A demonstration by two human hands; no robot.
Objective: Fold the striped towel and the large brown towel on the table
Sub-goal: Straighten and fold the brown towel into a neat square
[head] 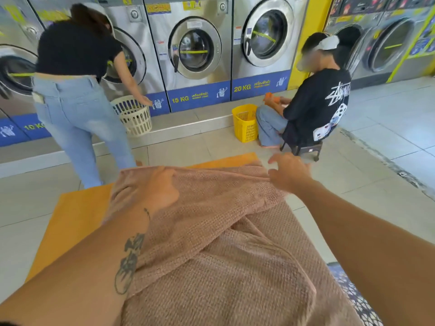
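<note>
Two bare hands spread a large brown waffle-textured towel (211,243) over an orange surface (70,220) in a laundromat.

The towel covers most of the surface, running from its far edge toward the camera in loose folds, with one layer lapped diagonally over another. The left hand (160,187) lies on the towel's far left part, fingers curled into the cloth, apparently gripping a fold, though the fingertips are hidden. The right hand (289,172) reaches over the towel's far right edge, fingers spread, thumb and fingertips touching the fabric there. A dark patterned cloth (353,300) peeks out at lower right. Beyond, one person bends at a white laundry basket (135,118) and another sits beside a yellow basket (244,123), before steel washing machines (195,50).
</note>
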